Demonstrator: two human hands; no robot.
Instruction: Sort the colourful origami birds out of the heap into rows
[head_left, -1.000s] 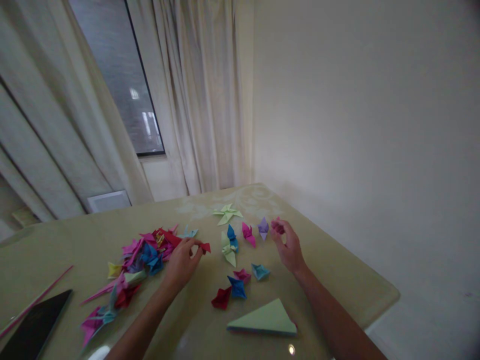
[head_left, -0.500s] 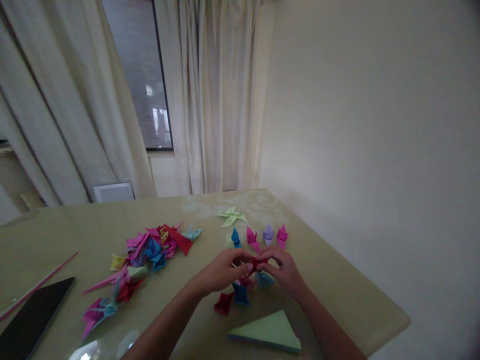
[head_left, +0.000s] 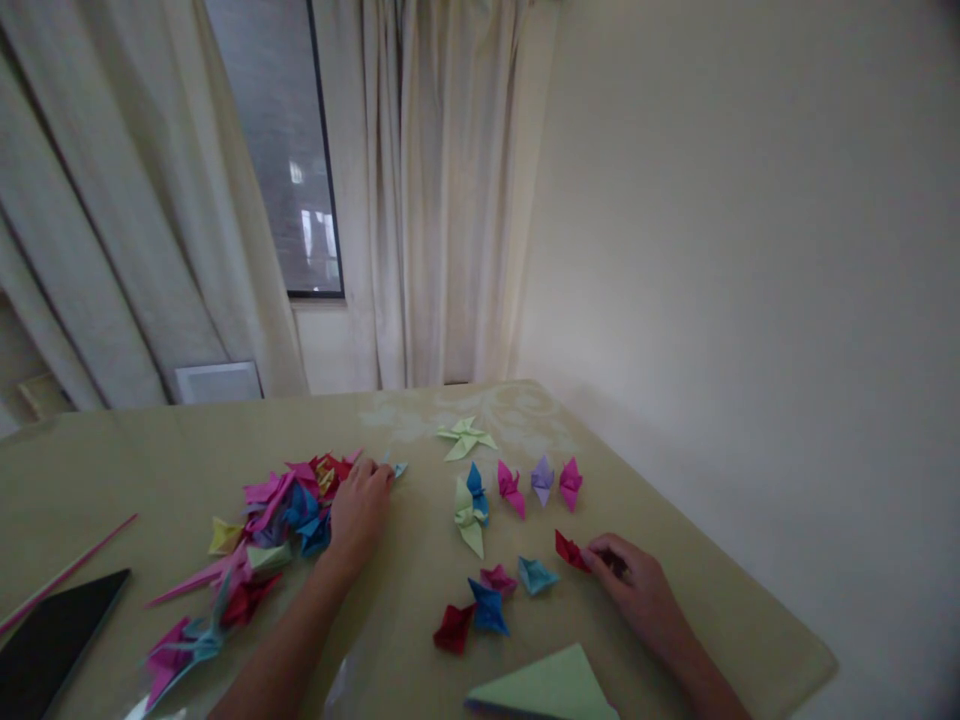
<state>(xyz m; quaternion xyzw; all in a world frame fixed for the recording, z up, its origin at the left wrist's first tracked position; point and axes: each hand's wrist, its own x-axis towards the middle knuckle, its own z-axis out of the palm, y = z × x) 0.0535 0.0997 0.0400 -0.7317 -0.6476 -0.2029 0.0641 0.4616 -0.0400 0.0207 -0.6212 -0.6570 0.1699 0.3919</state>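
My right hand (head_left: 630, 585) pinches a small red folded-paper boat (head_left: 571, 551) by its near end, at the right of the table. A light-blue paper boat (head_left: 538, 574) sits left of it, with a pink one (head_left: 499, 580), a blue one (head_left: 489, 606) and a dark red one (head_left: 454, 629) alongside. My left hand (head_left: 362, 510) reaches over the right edge of a heap of colourful origami (head_left: 277, 497), fingers curled down; what lies under its fingertips is hidden. Just past them pokes the tip of a light-blue folded piece (head_left: 400, 469).
Paper cranes in pink (head_left: 511, 488), purple (head_left: 542, 480) and blue (head_left: 475, 485) stand in a row, with a pale green one (head_left: 469, 515) nearby. A green paper star (head_left: 466, 437) lies farther back. Closer in are a green paper stack (head_left: 547, 688) and a black tablet-like slab (head_left: 64, 640).
My hands have separated. The left has gone left onto the origami heap, covering a long red piece; the right has moved right, holding the red paper boat.
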